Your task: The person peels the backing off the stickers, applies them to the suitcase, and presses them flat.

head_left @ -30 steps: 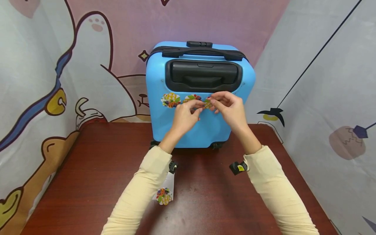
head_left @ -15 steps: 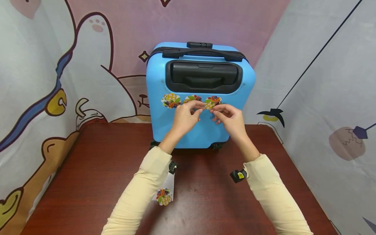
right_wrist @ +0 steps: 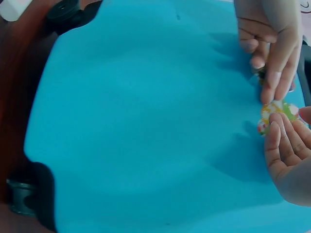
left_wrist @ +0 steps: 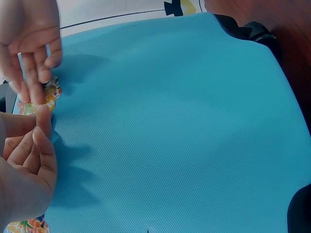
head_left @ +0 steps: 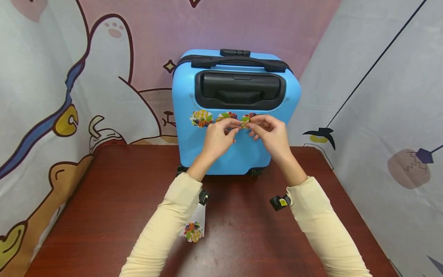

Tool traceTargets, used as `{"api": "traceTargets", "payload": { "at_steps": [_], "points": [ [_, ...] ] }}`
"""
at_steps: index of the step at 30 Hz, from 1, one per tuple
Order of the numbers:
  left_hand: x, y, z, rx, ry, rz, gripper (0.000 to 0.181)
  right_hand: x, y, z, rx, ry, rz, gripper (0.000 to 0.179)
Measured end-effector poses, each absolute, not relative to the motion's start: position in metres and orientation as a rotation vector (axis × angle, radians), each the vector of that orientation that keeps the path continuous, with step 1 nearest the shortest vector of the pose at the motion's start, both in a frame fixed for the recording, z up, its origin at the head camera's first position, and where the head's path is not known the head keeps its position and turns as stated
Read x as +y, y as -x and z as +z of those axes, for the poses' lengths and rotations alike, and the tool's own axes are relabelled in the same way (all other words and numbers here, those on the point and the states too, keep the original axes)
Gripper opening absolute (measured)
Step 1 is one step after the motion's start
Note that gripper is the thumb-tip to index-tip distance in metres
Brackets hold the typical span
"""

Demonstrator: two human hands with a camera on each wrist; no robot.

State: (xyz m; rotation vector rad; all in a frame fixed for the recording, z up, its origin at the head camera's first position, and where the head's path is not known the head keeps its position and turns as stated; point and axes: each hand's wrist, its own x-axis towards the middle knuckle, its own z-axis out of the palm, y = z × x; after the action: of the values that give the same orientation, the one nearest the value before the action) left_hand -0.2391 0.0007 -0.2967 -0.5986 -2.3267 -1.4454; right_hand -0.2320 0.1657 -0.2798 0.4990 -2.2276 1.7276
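A light-blue hard-shell suitcase (head_left: 225,150) stands upright on the table. Three fruit-print stickers run in a row below its black handle recess: a left sticker (head_left: 201,118), a middle sticker (head_left: 226,115) and a right sticker (head_left: 245,120). My left hand (head_left: 219,137) touches the left edge of the right sticker with extended fingers, partly covering the middle one. Over the right sticker's other side lies my right hand (head_left: 273,134), its fingers fairly straight and touching it. In the right wrist view, both hands meet at this sticker (right_wrist: 279,110), which lies on the suitcase surface.
A white sheet (head_left: 199,215) bearing another fruit sticker (head_left: 193,231) lies on the brown table (head_left: 238,238), partly under my left forearm. Behind the suitcase hangs a cartoon-print cloth (head_left: 149,50). Black wheels (head_left: 256,171) show at the suitcase's bottom.
My right hand has moved down off the sticker's top right, uncovering most of it, then back up and partly over it. The left hand has stayed in place.
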Motion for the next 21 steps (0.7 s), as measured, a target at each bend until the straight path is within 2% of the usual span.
{"api": "traceTargets", "payload": {
  "at_steps": [9, 21],
  "points": [
    [0.001, 0.239, -0.296, -2.329, 0.599, -1.448, 0.019, 0.162, 0.235, -0.267, -2.136, -0.604, 1.718, 0.022],
    [0.001, 0.238, -0.296, -2.329, 0.598, -1.46, 0.019, 0.169, 0.235, -0.288, -2.2, -0.507, 1.736, 0.023]
  ]
}}
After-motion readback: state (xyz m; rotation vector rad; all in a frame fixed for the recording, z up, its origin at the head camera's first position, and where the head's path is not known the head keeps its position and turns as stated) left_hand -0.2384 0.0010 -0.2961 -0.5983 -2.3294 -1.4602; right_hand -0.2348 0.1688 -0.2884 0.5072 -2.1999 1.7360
